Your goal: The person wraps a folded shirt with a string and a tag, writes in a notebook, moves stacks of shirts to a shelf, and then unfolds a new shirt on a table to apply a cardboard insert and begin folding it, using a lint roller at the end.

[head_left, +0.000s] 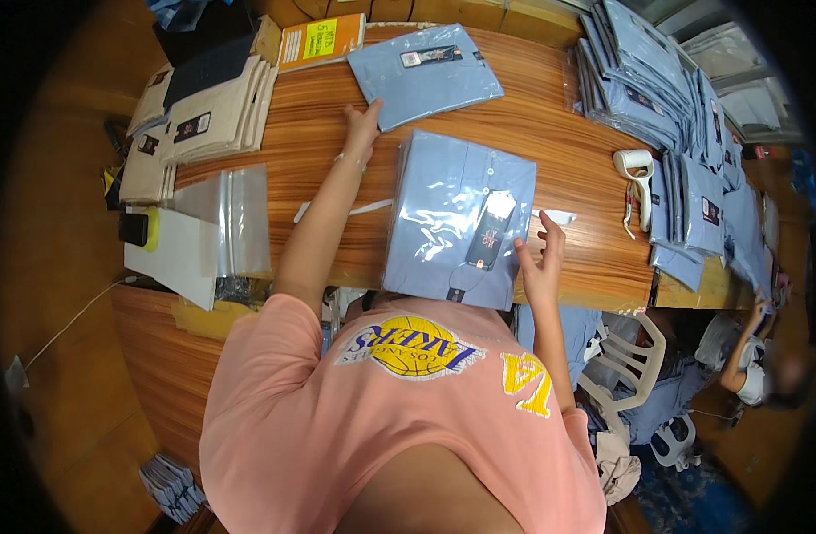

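Your left hand (363, 133) touches the far bagged shirt (426, 82), pinch unclear; your right hand (541, 265), fingers spread, meets the near bagged shirt (439, 200) at the front of the table (590, 178); both seem light, soft, slippery; grip opposite edges.

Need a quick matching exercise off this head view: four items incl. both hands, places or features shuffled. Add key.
Items
1. left hand
2. right hand
3. white roller
4. orange book

Matches
A. beside the stacked blue packets on the right
B. at the left edge of the far blue packet
C. bears a yellow label
D. at the right edge of the near blue pile

Pairs: 1-B, 2-D, 3-A, 4-C
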`<state>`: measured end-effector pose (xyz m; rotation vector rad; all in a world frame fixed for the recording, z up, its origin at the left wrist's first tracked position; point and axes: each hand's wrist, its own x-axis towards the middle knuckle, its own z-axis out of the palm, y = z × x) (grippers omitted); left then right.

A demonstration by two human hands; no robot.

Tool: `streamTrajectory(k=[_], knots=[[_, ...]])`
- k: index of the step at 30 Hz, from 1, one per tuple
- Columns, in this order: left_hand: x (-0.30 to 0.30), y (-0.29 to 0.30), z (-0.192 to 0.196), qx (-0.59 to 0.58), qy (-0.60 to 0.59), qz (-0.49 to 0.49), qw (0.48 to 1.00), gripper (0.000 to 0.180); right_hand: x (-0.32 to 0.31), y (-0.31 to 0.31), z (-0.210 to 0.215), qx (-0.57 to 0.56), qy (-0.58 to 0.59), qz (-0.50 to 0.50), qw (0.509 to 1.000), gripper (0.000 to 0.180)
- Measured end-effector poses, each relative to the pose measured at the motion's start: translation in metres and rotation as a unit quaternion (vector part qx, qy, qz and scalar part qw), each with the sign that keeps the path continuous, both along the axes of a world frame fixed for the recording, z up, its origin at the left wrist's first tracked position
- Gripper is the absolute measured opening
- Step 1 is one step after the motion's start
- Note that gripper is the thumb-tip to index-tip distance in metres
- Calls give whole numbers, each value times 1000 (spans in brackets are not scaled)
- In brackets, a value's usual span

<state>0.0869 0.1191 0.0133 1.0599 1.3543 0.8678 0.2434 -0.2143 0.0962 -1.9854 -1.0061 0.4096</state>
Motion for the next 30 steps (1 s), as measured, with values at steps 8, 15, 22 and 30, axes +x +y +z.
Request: streamTrajectory(k=[8,15,22,30], knots=[[61,39,59,-173,-425,-78,885,17,40,144,48,76,470,72,876,68],[41,-121,142,-61,-369,-91,923,14,62,246,6,253,709,-11,658,57],[-59,-126,55,28,-285,137,948,50,33,169,81,148,722,-21,676,35],[-28,-132,158,-89,-436,-202,872,56,20,69,103,169,642,-25,748,34]])
